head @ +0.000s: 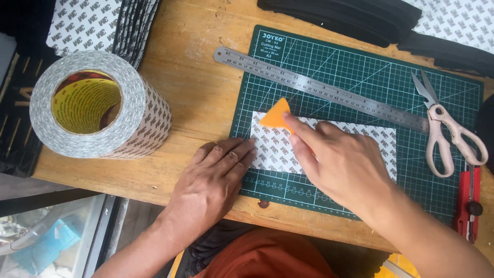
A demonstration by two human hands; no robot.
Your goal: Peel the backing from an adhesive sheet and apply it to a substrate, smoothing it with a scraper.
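Bare green cutting mat [360,72] lies open above the steel ruler [329,92], which bars the way diagonally. Scissors [447,134] and a red cutter [469,201] crowd the right edge. The big tape roll [98,105] blocks the left, with open wood between it and the mat. Dark stacked sheets [355,18], perhaps foam, line the far edge.

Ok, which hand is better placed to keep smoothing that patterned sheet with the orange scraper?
The right hand: it already holds the orange scraper on the patterned sheet. The left hand lies flat at the sheet's left edge, steadying it.
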